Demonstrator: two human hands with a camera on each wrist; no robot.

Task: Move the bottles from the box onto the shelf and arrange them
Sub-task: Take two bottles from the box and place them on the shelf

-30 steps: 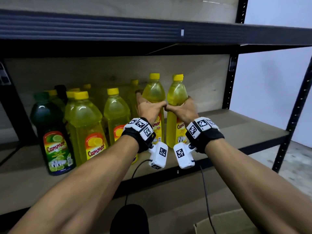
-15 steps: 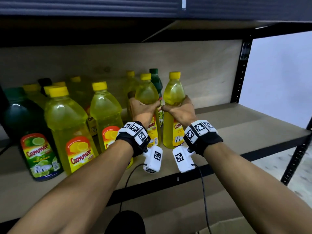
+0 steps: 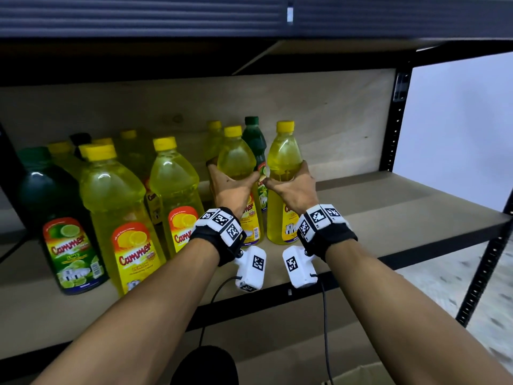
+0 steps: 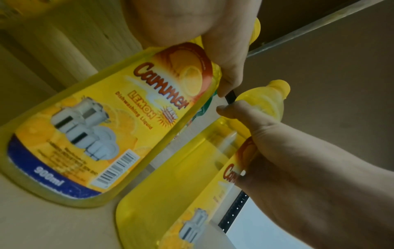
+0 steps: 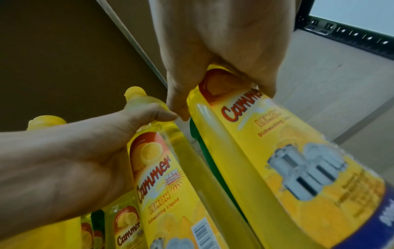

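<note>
While two yellow bottles stand upright side by side on the shelf (image 3: 416, 207), the left hand (image 3: 231, 188) wraps the left yellow bottle (image 3: 236, 162) and the right hand (image 3: 294, 190) wraps the right yellow bottle (image 3: 283, 151), each grip curled round the waist above the label. Beside and behind them stand roughly eight more yellow bottles and three green ones, counts uncertain at the dim back; thumbs nearly touch between the pair.

Pale wall (image 3: 458, 120), speckled floor (image 3: 433, 276).
</note>
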